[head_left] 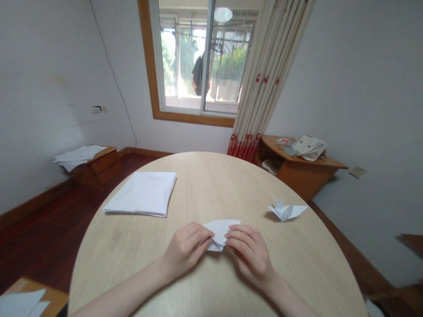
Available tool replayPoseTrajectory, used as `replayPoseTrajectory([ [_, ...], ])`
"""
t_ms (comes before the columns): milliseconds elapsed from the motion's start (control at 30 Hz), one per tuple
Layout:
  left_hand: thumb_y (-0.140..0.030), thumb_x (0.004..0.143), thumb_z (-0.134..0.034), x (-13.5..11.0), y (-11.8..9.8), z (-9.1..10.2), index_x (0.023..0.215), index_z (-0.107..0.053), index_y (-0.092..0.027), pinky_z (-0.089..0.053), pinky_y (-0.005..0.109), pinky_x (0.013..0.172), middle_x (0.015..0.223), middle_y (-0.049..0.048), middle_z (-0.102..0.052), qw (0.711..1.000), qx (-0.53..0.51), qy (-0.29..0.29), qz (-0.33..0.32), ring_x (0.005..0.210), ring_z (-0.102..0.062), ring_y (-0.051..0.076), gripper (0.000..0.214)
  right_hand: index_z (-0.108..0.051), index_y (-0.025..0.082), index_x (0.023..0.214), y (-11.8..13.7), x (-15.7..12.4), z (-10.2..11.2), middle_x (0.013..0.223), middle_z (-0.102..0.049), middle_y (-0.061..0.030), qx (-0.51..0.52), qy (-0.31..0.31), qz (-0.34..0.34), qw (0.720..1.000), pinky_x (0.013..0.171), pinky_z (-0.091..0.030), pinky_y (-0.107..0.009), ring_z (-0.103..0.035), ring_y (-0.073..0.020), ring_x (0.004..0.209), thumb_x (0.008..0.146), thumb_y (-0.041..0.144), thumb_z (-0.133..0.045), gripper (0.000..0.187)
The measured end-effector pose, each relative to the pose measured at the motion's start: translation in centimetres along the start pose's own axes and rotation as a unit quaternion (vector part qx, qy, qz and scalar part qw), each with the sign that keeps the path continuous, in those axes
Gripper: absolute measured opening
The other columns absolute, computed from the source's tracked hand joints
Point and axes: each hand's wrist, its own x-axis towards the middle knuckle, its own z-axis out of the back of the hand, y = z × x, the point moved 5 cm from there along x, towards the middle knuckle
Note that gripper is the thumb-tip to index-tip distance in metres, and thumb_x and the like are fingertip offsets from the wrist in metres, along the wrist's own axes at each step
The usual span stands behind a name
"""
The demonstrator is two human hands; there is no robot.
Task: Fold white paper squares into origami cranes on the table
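Observation:
A small folded piece of white paper (220, 232) lies on the round wooden table (211, 185) in front of me. My left hand (185, 247) is curled on its left side, fingers pinching the paper. My right hand (248, 251) presses and pinches its right side with bent fingers. Both hands rest on the tabletop and hide the paper's lower part.
A stack of white paper sheets (142, 193) lies at the table's left. A finished folded paper bird (287, 210) sits at the right. Low wooden cabinets stand by the walls, one with papers (79, 155), one with a bag (309, 147). A window and curtain are behind.

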Motion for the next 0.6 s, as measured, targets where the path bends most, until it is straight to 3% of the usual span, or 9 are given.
replayPoseTrajectory([
  [167, -0.015, 0.089, -0.052, 0.3, -0.4, 0.2, 0.102, -0.057, -0.018, -0.05, 0.031, 0.074, 0.088, 0.0068, -0.068, 1.0, -0.013, 0.016, -0.004, 0.081, -0.063, 0.018, 0.014, -0.06, 0.018, 0.098, -0.2, -0.3, 0.0, 0.083, -0.072, -0.004, 0.015, -0.014, -0.018, 1.0, 0.075, -0.049, -0.032, -0.064, -0.0183, 0.084, 0.082, 0.0, -0.048, 0.027],
  [333, -0.034, 0.08, -0.065, 0.2, 0.3, -0.4, 0.111, -0.051, -0.018, -0.046, 0.037, 0.08, 0.099, 0.0087, -0.067, 0.997, 0.026, 0.07, 0.022, 0.089, -0.062, 0.024, 0.037, -0.061, 0.018, 0.106, -0.1, -0.1, 0.0, 0.082, -0.071, -0.0049, 0.008, -0.011, -0.008, 1.0, 0.071, -0.049, -0.033, -0.064, -0.0185, 0.079, 0.083, 0.001, -0.047, 0.032],
  [467, -0.011, 0.073, -0.061, -0.4, 2.8, -0.9, 0.115, -0.051, -0.018, -0.043, 0.039, 0.086, 0.104, 0.0085, -0.065, 0.985, 0.106, 0.092, 0.103, 0.096, -0.059, 0.025, 0.044, -0.062, 0.018, 0.106, -0.1, 0.0, 0.0, 0.082, -0.07, -0.0053, 0.004, -0.006, -0.01, 1.0, 0.071, -0.048, -0.033, -0.063, -0.019, 0.08, 0.083, 0.0, -0.047, 0.033],
  [600, -0.006, 0.074, -0.059, -1.0, 5.0, -1.2, 0.106, -0.059, -0.021, -0.042, 0.037, 0.083, 0.102, 0.0051, -0.066, 0.97, 0.127, 0.113, 0.172, 0.095, -0.058, 0.024, 0.036, -0.061, 0.018, 0.104, -0.2, 0.1, 0.0, 0.083, -0.069, -0.0056, 0.01, -0.003, -0.017, 1.0, 0.07, -0.049, -0.034, -0.063, -0.019, 0.08, 0.084, 0.002, -0.048, 0.029],
])
